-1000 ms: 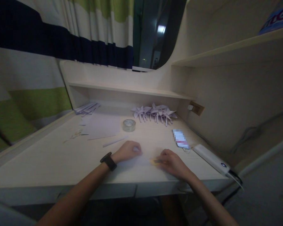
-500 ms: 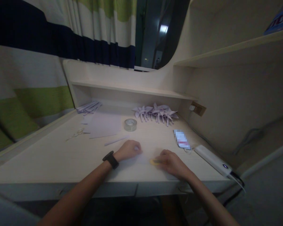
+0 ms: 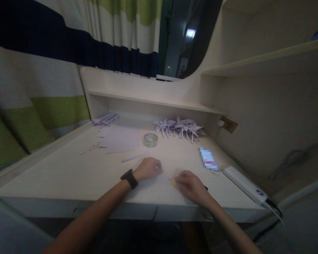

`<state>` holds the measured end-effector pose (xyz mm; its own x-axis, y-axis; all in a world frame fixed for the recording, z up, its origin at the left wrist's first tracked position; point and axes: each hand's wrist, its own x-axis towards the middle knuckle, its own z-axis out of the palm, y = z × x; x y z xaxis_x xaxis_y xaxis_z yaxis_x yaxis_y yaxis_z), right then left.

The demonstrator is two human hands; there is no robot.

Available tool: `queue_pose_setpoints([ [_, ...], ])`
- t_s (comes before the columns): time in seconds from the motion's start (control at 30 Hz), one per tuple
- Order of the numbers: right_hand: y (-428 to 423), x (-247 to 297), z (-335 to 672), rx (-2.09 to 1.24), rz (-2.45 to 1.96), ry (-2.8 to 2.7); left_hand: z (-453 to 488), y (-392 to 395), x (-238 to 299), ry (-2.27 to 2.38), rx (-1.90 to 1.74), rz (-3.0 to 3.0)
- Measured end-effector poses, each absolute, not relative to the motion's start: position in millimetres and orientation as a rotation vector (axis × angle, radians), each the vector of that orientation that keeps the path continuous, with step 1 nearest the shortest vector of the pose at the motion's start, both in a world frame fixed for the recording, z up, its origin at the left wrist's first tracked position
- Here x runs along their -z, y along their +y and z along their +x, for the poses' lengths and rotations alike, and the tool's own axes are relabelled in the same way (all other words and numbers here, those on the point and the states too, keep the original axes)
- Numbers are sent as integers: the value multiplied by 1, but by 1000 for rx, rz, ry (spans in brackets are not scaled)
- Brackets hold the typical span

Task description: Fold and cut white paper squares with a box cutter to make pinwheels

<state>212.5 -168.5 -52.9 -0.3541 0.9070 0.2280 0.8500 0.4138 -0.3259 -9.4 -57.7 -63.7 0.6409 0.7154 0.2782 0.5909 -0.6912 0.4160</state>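
Above the desk near its front edge, my left hand is closed with curled fingers. A pale bit of paper shows between its thumb and fingers, and its outline fades into the desk. To its right, my right hand pinches a small yellow object, blurred and mostly covered by the fingers, so its kind is unclear. A gap separates the two hands. Just beyond my left hand lies a rolled paper stick. A roll of clear tape stands behind that.
Several paper pinwheels lie at the back. Left of the tape are paper sheets, scissors and a pile of paper strips. On the right are a phone and a white power bank with cables.
The view has shifted slightly, so the desk items appear a little further right. Both hands keep nearly the same places. The yellow object shows less beyond my right fingers.
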Motion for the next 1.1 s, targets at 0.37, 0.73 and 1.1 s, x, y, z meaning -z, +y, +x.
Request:
queue_pose_setpoints([
  [0.37,-174,57,209,-170,-1423,-2243,-8,-67,62,1045,-666,2629],
  [0.73,-170,66,211,-119,-1444,-2239,-26,-108,55,1242,-749,2796],
  [1.1,-175,62,208,-96,-1388,-2262,-21,-125,78,1423,-471,2764],
])
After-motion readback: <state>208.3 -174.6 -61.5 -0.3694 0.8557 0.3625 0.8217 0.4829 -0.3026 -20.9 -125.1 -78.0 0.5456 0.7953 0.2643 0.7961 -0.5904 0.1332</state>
